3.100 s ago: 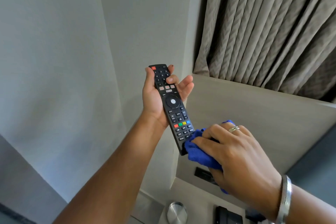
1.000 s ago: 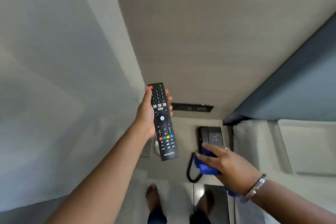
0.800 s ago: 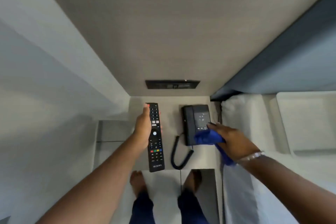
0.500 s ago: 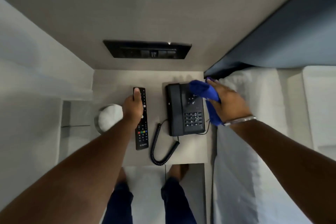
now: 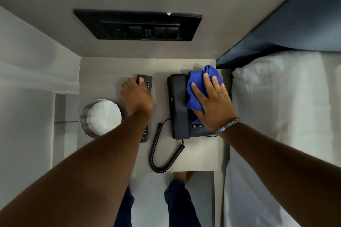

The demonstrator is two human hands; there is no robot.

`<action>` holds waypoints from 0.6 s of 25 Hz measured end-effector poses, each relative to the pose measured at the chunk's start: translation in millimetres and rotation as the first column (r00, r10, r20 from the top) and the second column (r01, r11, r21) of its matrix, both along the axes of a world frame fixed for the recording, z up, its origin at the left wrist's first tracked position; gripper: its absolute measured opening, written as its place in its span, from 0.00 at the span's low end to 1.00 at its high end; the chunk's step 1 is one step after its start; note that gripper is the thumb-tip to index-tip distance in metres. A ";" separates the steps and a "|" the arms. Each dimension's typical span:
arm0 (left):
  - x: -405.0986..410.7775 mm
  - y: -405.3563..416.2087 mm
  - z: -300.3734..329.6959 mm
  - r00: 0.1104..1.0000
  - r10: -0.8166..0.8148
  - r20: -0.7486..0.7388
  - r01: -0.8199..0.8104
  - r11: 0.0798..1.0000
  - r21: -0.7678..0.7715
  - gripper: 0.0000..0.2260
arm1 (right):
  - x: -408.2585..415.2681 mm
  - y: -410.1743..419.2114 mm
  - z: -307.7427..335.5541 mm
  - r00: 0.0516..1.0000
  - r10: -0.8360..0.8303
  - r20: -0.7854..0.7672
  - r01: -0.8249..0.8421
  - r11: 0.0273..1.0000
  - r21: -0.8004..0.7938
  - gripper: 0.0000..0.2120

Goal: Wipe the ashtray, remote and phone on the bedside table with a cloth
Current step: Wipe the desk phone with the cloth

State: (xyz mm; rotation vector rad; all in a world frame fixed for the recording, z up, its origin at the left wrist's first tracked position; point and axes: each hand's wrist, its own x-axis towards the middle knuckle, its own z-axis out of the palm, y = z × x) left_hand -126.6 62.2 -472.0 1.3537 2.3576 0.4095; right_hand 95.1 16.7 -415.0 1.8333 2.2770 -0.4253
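On the beige bedside table (image 5: 103,72) lies the black remote (image 5: 147,81), lengthwise, with my left hand (image 5: 136,96) laid over its middle and fingers still around it. To its right stands the black desk phone (image 5: 180,108) with a coiled cord (image 5: 162,155). My right hand (image 5: 212,101) presses the blue cloth (image 5: 198,86) flat onto the phone's keypad side, fingers spread. The round metal ashtray (image 5: 100,118) sits at the table's left edge, beside my left forearm.
A black switch and socket panel (image 5: 137,25) is set in the wall above the table. A white pillow and bed (image 5: 280,116) border the table on the right. My feet and dark trousers (image 5: 177,199) show below the table's front edge.
The view dropped from the wall to the table. My left hand lowered the remote onto the table. My right hand carried the cloth from the remote to the phone and pressed it flat.
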 end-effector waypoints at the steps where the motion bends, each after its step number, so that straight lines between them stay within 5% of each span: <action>1: 0.7 -1.6 1.5 1.000 0.010 0.000 -0.010 1.000 -0.010 0.16 | -1.6 -2.6 0.4 1.000 0.010 0.013 -0.009 1.000 -0.010 0.32; 5: 3.6 -1.9 17.7 0.999 0.002 -0.043 0.003 0.995 0.096 0.14 | 7.1 -10.0 8.2 0.992 0.106 -0.072 -0.109 0.993 -0.041 0.37; 8: 38.6 13.3 34.0 0.945 -0.327 0.027 0.292 0.875 0.386 0.12 | 20.8 -2.0 8.3 0.972 0.039 -0.233 -0.055 0.997 -0.061 0.41; 11: 76.9 27.2 41.3 0.867 -0.479 0.138 0.433 0.861 0.267 0.13 | 7.7 10.8 -3.1 0.984 -0.055 -0.167 0.045 0.997 -0.060 0.45; 15: 82.3 31.8 24.0 0.861 -0.494 0.121 0.468 0.863 0.190 0.16 | -6.5 15.1 -23.9 0.998 0.002 0.065 -0.007 0.998 0.068 0.34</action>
